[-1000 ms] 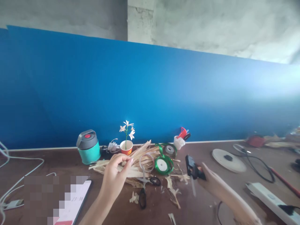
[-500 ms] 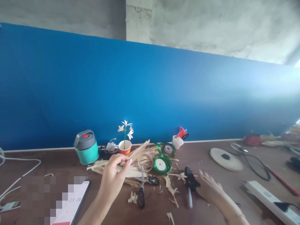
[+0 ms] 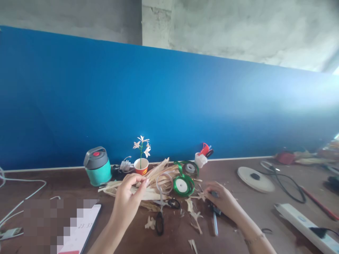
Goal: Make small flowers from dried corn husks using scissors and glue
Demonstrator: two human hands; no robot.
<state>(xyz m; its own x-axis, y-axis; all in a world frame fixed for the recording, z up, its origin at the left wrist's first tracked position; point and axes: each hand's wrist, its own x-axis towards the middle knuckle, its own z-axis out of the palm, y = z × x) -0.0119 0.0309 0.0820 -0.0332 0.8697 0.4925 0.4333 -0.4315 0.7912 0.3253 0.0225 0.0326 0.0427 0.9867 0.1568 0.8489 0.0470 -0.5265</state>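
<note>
My left hand [image 3: 131, 194] is raised over a pile of dry corn husk strips [image 3: 156, 174], thumb and forefinger pinched together; whatever sits in the pinch is too small to make out. Lower right, my right hand [image 3: 221, 199] reaches across a black glue gun [image 3: 216, 211] lying on the table, its clear glue stick pointing toward me. The right fingertips close on a small husk flower [image 3: 201, 195] on a thin stem. Between the hands lie open scissors [image 3: 160, 208] with black handles, a clear tape ring [image 3: 164, 182] and a green ribbon spool [image 3: 182, 186].
A paper cup [image 3: 141, 166] holding a stem of pale flowers stands behind the husks, beside a teal container [image 3: 97, 169]. Elsewhere are a white holder with pens [image 3: 201, 159], a round lid [image 3: 255, 180], a power strip [image 3: 304, 225], a phone [image 3: 82, 229] and loose husk scraps [image 3: 194, 215].
My right hand put the glue gun down on the table, let go of it and moved left over it to the small husk flower. My left hand kept its pinch in place.
</note>
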